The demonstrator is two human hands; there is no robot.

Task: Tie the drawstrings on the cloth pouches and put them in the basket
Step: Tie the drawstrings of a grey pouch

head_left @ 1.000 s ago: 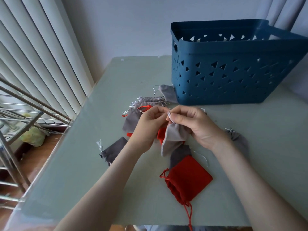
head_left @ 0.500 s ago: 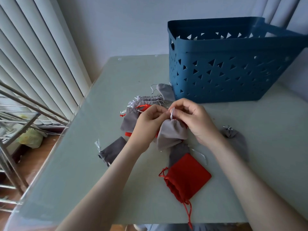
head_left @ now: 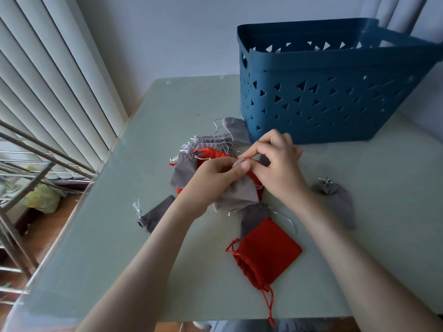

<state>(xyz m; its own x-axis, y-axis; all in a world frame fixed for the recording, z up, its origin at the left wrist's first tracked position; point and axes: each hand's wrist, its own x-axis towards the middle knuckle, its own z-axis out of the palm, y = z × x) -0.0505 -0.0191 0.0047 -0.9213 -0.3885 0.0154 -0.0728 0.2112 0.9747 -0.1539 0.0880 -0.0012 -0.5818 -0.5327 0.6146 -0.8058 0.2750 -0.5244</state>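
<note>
Pale green counter (head_left: 119, 259) filled the view, with vertical blinds (head_left: 48, 92) along its left side and a blue basket (head_left: 323, 111) standing at the far right. Over the middle, the left hand (head_left: 211, 178) had its grip curled round the neck of a light grey pouch (head_left: 237, 195), thumb pressed on top. The right hand (head_left: 278, 168) closed thumb and forefinger on what seemed to be the pouch's white drawstring (head_left: 241, 160), too thin to see clearly. That pouch hung just above the counter, near the basket's front wall. Behind the hands lay a heap of grey and red pouches (head_left: 191, 159). A red pouch (head_left: 266, 255) lay nearer the person, and a cinched grey pouch (head_left: 335, 197) to the right.
</note>
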